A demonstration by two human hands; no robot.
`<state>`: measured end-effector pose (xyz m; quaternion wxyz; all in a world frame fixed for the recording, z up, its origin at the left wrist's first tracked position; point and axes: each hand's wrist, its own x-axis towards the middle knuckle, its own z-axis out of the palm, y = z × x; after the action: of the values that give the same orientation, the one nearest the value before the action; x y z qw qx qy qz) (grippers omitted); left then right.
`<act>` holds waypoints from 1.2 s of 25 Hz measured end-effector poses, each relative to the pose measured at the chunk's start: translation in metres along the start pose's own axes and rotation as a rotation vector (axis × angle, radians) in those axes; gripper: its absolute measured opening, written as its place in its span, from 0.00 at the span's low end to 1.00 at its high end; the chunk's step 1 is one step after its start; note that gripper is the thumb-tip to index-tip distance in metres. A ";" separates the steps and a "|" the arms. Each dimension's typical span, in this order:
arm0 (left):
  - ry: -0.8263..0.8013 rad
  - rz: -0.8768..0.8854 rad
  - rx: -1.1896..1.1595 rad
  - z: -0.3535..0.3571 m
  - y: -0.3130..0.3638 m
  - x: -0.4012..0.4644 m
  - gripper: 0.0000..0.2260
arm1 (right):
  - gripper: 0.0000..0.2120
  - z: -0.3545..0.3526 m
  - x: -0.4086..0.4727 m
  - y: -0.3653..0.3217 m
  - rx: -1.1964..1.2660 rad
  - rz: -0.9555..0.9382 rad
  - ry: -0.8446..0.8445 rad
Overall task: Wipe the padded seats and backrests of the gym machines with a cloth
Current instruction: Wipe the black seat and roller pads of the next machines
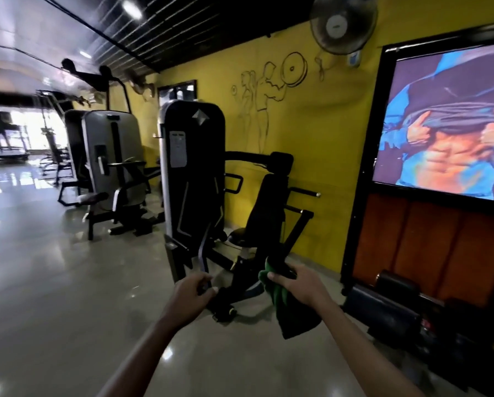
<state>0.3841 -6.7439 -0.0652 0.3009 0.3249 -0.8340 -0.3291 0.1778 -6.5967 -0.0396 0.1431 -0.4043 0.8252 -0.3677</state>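
A black gym machine (200, 179) is standing against the yellow wall (320, 138), its padded backrest (268, 202) and seat (240, 234) just behind both hands. The left hand (192, 292) is curling around a dark bar, while the right hand (298, 285) is gripping a green cloth (277, 293) hanging below it. A wall fan (343, 24) is hanging above a framed poster (446, 121).

Two bare forearms reach in from the bottom edge, no sleeves showing. The left hand (192, 290) and right hand (297, 285) wear no gloves, rings or watch.
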 end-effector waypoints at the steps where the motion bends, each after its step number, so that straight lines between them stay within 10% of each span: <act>1: -0.021 0.026 0.007 0.007 -0.009 0.027 0.11 | 0.28 0.003 0.024 0.000 0.008 0.013 0.014; 17: -0.390 0.291 -0.087 0.120 -0.098 0.423 0.14 | 0.26 0.024 0.335 0.052 -0.095 0.326 0.278; 30: -0.822 0.577 -0.173 0.285 -0.062 0.597 0.13 | 0.24 -0.020 0.393 0.113 -0.049 0.726 0.684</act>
<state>-0.1613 -7.1207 -0.1113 0.0525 -0.1012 -0.9089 -0.4011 -0.1450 -6.8451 -0.0838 -0.0266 0.0498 0.9206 -0.3864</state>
